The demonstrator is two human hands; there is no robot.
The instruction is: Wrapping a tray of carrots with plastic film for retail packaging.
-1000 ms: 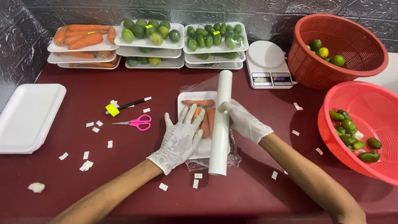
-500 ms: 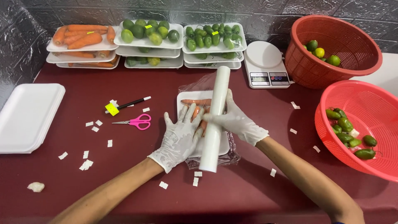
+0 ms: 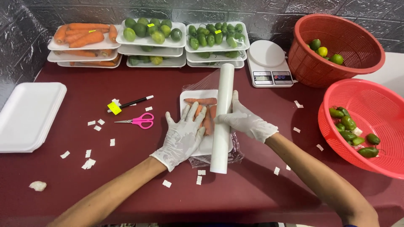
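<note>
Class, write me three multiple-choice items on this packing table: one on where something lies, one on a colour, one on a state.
1. Where do the scissors lie?
A. Left of the carrot tray
B. In a basket
C. On the scale

2. What colour are the scissors' handles?
A. Blue
B. Pink
C. Black

3. What is the left hand doing?
A. Gripping the pen
B. Resting in a basket
C. Lying flat, fingers spread, on the carrot tray

Answers:
1 A: they lie on the table, left of the tray.
2 B: both loops are pink.
3 C: its gloved palm is pressed on the tray, while the right hand grips the film roll.
</note>
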